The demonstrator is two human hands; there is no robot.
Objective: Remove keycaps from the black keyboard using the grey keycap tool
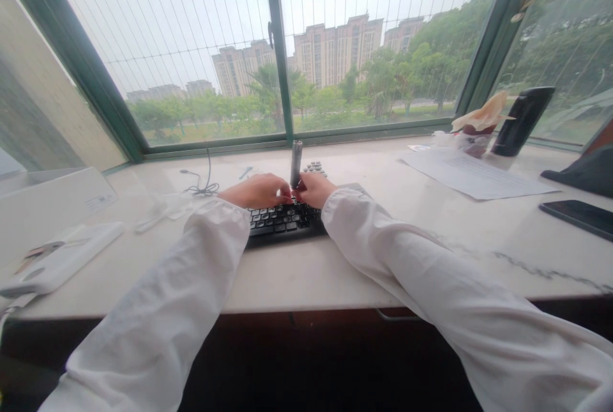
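Observation:
A black keyboard (287, 220) lies on the white tabletop, partly covered by my hands. Some key places near its middle right look bare, without caps. Between my hands a grey, metallic, cylindrical tool (296, 163) stands upright over the keyboard; its lower end is hidden. My right hand (316, 190) is closed around the tool's lower part. Fingers of my left hand (258, 191) are curled together just left of the tool's base, above the keys; what they pinch, if anything, is hidden. Behind my right hand lie several loose keycaps (315, 168).
Left of the keyboard are a coiled cable (204, 188), clear plastic wrapping (165, 211), a white power strip (62, 262) and a white box (57, 198). To the right lie a paper sheet (474, 172), a phone (582, 217) and a black upright object (523, 121). A window stands behind.

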